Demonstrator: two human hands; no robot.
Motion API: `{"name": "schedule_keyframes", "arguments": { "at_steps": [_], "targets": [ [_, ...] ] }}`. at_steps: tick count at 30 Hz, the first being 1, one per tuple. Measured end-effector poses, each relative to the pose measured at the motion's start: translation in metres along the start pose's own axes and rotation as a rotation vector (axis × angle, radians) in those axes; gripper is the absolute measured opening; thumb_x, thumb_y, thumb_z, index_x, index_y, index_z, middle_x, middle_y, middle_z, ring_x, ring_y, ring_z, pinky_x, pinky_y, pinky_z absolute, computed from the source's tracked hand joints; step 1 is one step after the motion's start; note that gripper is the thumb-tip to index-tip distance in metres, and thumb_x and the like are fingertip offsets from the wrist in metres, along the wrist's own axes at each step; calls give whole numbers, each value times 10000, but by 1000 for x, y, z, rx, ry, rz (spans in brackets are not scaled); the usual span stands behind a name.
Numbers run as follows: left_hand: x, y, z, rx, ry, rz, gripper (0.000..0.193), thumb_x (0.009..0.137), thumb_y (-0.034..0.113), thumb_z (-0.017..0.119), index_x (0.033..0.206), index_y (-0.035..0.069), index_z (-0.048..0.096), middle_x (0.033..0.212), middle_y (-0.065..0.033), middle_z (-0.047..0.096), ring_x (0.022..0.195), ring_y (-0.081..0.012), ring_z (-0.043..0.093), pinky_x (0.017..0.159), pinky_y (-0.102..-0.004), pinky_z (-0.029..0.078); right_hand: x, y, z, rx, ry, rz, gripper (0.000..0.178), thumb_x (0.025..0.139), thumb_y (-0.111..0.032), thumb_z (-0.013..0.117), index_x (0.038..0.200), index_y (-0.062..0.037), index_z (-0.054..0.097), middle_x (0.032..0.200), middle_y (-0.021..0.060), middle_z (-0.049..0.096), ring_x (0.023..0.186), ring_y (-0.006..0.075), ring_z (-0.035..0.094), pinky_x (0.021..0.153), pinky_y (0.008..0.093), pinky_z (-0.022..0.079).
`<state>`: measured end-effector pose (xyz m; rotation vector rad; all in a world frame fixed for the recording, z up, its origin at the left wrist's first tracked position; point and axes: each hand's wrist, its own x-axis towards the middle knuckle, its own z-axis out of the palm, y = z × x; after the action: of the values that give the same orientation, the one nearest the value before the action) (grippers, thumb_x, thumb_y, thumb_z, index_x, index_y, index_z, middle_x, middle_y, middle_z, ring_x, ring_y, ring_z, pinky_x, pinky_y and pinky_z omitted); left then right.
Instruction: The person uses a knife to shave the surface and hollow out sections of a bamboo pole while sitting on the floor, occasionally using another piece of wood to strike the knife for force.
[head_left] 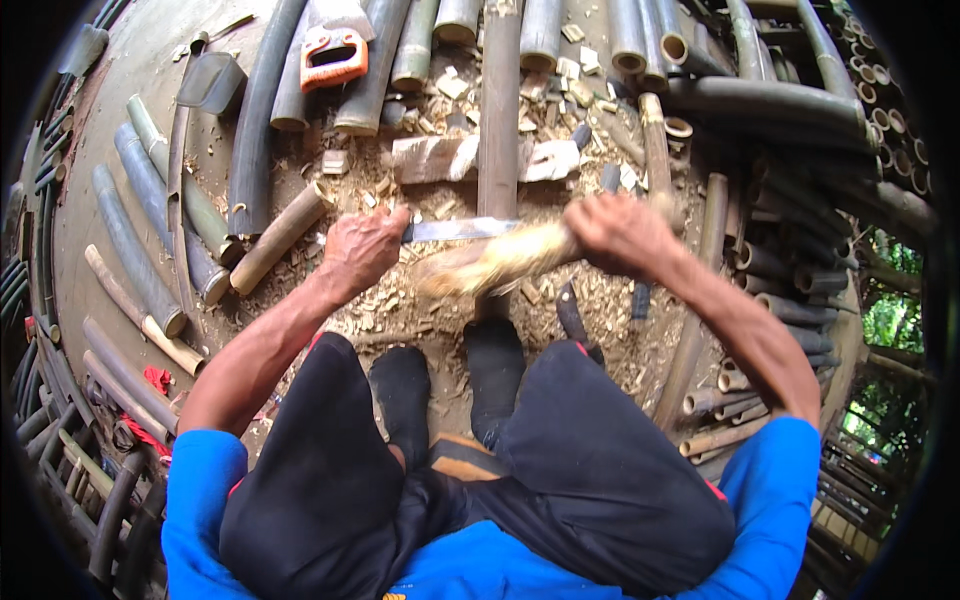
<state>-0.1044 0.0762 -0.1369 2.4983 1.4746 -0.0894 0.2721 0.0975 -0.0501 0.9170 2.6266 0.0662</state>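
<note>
My left hand is closed round the dark handle of a knife. Its blade points right, and the tip end crosses in front of a long bamboo pole. In my right hand is a thick, pale wooden club, gripped near its right end. The club is smeared by motion and slants down to the left, just below the blade; I cannot tell if they touch. A rough wooden block lies across the pole's line, beyond my hands. The pole runs down toward my right foot.
Wood chips litter the ground. An orange-handled saw rests on bamboo at the far left, near a clear plastic container. Cut bamboo lengths lie at left, with more stacked at right. A dark curved object lies near my right knee.
</note>
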Motion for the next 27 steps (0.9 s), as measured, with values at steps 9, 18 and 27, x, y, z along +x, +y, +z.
{"name": "schedule_keyframes", "arguments": {
  "at_steps": [9,18,27],
  "targets": [
    [7,-11,5,-7,-46,17,114,994,88,471,981,39,574,768,-140,664,586,-227,646,507,-397,531,1,-3,-20,186,195,-62,194,877,-160,707,1033,-77,625,859,97,672,853,235,703,766,419,591],
    [8,-14,1,11,-85,6,110,991,91,472,995,41,570,795,-155,686,637,-269,694,538,-419,556,9,-15,-21,323,156,-66,211,897,-173,693,1017,-32,591,876,132,688,883,264,722,824,418,591],
    [11,-11,-7,-32,-71,6,97,946,97,527,949,25,592,819,-192,712,711,-335,730,615,-469,577,2,-13,-14,327,230,-112,192,919,-191,701,1014,-52,610,819,115,658,775,230,687,730,411,617]
  ]
}}
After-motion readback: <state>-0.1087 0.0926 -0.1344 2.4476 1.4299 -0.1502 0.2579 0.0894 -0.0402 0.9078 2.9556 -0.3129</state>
